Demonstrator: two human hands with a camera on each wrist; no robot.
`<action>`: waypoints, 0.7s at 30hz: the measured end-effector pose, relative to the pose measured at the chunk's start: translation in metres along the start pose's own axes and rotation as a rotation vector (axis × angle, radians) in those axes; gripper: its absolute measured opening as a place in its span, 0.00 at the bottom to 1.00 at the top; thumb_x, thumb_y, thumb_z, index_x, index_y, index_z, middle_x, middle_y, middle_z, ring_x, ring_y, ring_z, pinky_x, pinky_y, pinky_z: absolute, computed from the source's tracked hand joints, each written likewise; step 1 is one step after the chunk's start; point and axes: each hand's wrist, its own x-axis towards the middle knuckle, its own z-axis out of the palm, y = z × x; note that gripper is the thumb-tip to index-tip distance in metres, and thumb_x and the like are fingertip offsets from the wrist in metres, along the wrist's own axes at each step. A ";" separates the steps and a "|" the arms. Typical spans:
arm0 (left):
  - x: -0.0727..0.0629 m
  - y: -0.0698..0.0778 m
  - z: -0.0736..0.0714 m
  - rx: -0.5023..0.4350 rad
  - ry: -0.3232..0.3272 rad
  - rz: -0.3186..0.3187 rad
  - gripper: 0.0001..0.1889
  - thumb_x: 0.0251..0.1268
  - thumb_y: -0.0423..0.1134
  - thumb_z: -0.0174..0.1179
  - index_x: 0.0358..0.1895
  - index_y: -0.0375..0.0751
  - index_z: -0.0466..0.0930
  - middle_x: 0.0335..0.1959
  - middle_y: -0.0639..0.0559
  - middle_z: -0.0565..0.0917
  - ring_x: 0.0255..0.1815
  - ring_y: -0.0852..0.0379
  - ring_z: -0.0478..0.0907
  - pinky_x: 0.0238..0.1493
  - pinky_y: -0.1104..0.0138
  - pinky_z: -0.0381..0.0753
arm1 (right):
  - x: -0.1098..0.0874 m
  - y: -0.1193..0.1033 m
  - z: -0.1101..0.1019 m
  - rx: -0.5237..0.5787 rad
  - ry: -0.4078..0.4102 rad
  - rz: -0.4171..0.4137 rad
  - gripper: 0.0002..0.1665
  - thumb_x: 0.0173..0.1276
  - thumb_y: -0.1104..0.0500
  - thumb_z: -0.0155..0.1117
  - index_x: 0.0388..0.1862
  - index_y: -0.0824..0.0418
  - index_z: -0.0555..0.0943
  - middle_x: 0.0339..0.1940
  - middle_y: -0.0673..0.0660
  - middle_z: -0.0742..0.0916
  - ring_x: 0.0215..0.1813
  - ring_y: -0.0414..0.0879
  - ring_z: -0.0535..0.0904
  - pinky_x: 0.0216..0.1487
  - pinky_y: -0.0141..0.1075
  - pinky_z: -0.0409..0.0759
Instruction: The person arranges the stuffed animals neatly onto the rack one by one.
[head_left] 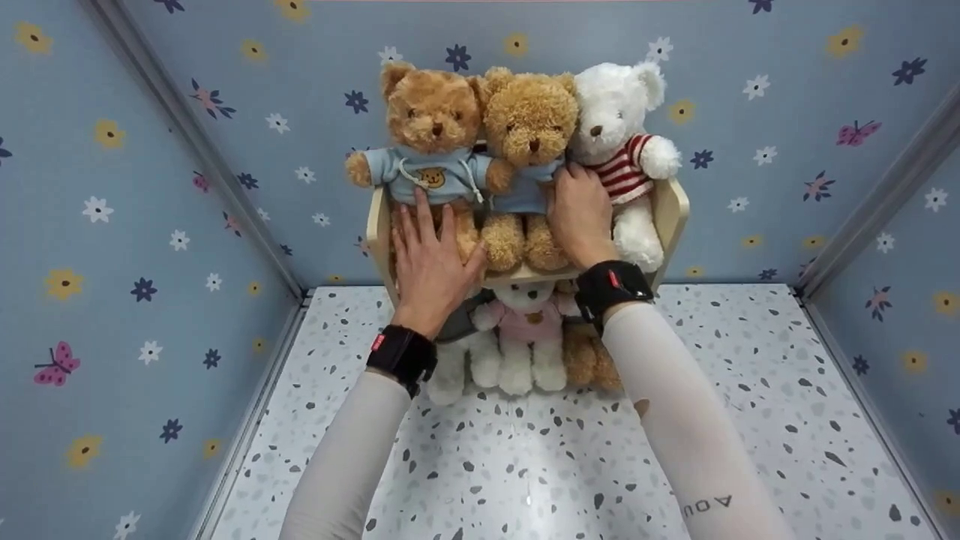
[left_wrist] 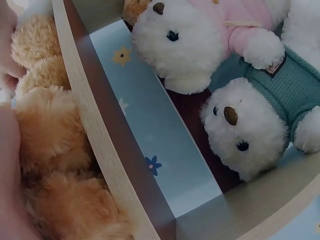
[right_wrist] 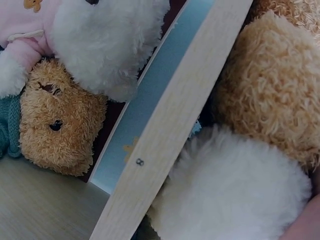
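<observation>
On the upper shelf sit three teddy bears: a brown bear in a light blue hoodie [head_left: 435, 109], a curly tan bear in a blue top [head_left: 532, 112], and a white bear in a red striped shirt [head_left: 611, 105]. My left hand [head_left: 435, 259] rests on the hoodie bear's lower body, its fingers extended up to the hoodie's hem. With curled fingers, my right hand [head_left: 581, 210] grips the tan bear's side, beside the white bear. That bear's near arm is hidden behind the hand.
The wooden shelf [head_left: 379, 232] stands against the flowered wall [head_left: 322, 135]. Its lower level holds a white bear in pink [head_left: 529, 326], a white bear in green [left_wrist: 250, 125] and a brown bear in green [right_wrist: 62, 120]. Below is a speckled floor [head_left: 510, 465].
</observation>
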 end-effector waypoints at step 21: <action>0.040 0.008 0.007 0.046 -0.023 -0.144 0.45 0.79 0.68 0.43 0.81 0.33 0.56 0.83 0.28 0.33 0.81 0.24 0.39 0.79 0.38 0.47 | -0.002 0.001 -0.001 0.000 -0.049 0.012 0.17 0.81 0.55 0.58 0.48 0.69 0.82 0.50 0.66 0.84 0.54 0.64 0.80 0.57 0.56 0.79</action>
